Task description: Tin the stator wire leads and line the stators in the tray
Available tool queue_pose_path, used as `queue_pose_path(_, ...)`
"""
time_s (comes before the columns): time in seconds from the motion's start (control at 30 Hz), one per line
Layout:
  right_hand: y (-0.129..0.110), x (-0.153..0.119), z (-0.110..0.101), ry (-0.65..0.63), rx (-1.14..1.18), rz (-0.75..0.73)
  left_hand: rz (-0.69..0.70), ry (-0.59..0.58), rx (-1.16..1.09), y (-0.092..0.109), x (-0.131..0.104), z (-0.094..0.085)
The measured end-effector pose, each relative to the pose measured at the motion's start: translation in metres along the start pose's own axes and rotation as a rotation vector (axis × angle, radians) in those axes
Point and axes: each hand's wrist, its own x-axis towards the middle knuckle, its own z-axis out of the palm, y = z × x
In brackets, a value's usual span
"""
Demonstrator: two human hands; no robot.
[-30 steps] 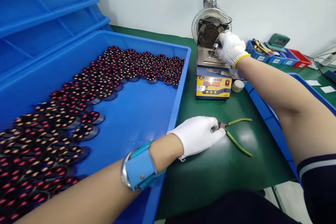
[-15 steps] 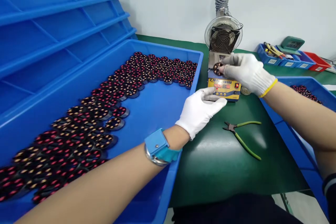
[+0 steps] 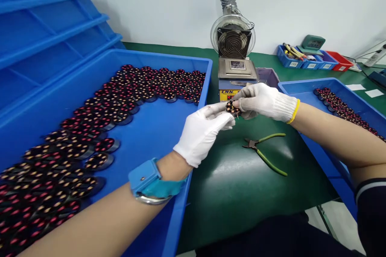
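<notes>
A small round black coil part [image 3: 232,108] with copper-coloured dots is pinched between my two gloved hands, above the green bench. My left hand [image 3: 205,126], in a white glove with a blue band on the wrist, closes its fingers on the part's left side. From the right, my right hand [image 3: 259,102], in a knitted glove with a yellow cuff, grips the same part. Thin wire ends show at its lower edge. Behind the hands is a solder pot [image 3: 237,70] with a yellow front, which the hands partly cover.
At the left, a blue tray [image 3: 208,76] holds many similar parts with red or copper dots. Another blue tray [image 3: 286,88] with parts lies at the right. Green-handled cutters [image 3: 256,144] rest on the bench. A fan [image 3: 233,43] stands behind the pot, and small bins [image 3: 291,59] sit farther back.
My right hand has lowered the part from in front of the solder pot to my left hand, which has closed on it. The view has shifted to the right.
</notes>
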Motion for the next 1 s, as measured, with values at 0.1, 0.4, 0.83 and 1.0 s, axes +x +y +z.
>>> queue_pose_path(0.1, 0.007, 0.012, -0.002, -0.019, 0.179, 0.02, -0.009, 0.0, 0.011, 0.0, 0.001, 0.0)
queue_pose_path(0.4, 0.004, 0.076, -0.069, 0.497, -0.401, -0.052, -0.065, -0.039, 0.12, 0.005, -0.002, 0.001)
queue_pose_path(0.83, -0.005, 0.115, -0.065, 0.553, -1.253, -0.085, -0.094, -0.068, 0.152, 0.005, -0.003, 0.004)
queue_pose_path(1.0, 0.001, 0.117, -0.056, 0.556, -1.269, -0.08, -0.097, -0.079, 0.174, 0.007, -0.003, 0.004)
